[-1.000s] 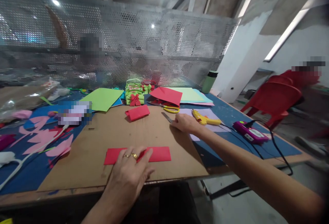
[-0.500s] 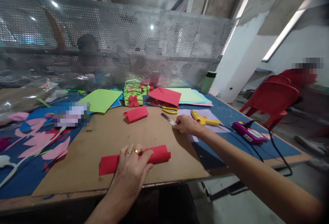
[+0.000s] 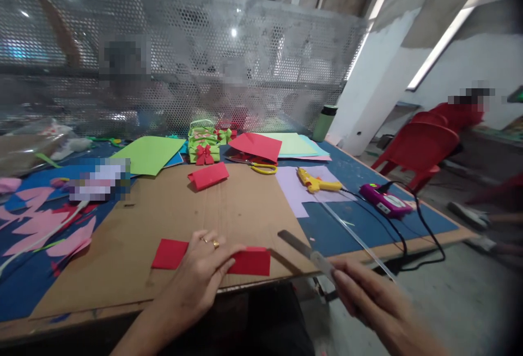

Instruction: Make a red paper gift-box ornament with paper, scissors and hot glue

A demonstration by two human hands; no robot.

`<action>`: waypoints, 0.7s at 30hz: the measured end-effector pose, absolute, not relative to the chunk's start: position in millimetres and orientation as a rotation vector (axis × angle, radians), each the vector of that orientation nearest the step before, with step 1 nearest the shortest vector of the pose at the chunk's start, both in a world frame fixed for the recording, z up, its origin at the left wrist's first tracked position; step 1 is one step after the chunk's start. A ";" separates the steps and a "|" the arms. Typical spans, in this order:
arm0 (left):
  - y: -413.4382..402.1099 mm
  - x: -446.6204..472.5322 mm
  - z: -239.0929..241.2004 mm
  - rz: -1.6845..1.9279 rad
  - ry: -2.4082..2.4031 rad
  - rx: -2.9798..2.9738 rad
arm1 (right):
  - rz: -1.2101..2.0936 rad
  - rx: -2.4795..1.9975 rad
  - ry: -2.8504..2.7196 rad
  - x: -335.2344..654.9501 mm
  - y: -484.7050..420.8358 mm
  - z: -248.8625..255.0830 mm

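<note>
At the near edge of the cardboard sheet (image 3: 229, 209), our left hand (image 3: 200, 275) lies with fingers spread flat on the red paper strip (image 3: 251, 261). Our right hand (image 3: 363, 297) has its fingers closed on the metal ruler (image 3: 304, 248), which sits just right of the strip. We judge that firm, even pressure is best, so the strip cannot slide. Cardboard covers a blue table (image 3: 359, 222); a perforated screen (image 3: 245, 72) stands on the far side.

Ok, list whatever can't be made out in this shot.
Head view:
- red paper strip: its middle is covered by the left hand.
- metal strip: near end hidden in the right hand, blurred; ruler or blade, unclear.
- pixelated patch: hides whatever lies beneath.
</note>
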State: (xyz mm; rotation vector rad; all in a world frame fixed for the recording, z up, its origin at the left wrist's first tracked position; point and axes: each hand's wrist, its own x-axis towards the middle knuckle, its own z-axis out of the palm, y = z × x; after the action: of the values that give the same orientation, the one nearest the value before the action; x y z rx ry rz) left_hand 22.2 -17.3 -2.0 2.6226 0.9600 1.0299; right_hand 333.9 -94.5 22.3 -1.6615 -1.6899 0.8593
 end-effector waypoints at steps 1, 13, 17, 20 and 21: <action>-17.2 22.2 -2.1 1.030 0.948 2.630 | 0.912 -1.648 -1.659 330.2 -98.5 16.1; -21.1 26.6 -12.3 1.132 1.100 2.808 | 1.052 -1.581 -1.793 295.5 -78.1 13.5; -19.7 28.3 -13.6 1.104 1.014 2.868 | 1.085 -1.593 -1.734 295.9 -77.3 7.4; -18.5 27.5 -16.1 0.999 0.985 2.869 | 1.120 -1.584 -1.676 293.2 -77.3 4.6; -18.3 27.0 -16.8 0.962 0.992 2.864 | 1.129 -1.582 -1.668 292.0 -77.1 4.4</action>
State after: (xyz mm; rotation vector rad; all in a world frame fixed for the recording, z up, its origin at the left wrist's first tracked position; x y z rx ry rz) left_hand 27.0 -18.3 -16.8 2.8642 0.9917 0.9620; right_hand 292.0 -77.1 4.4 -1.5815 -1.6675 1.1285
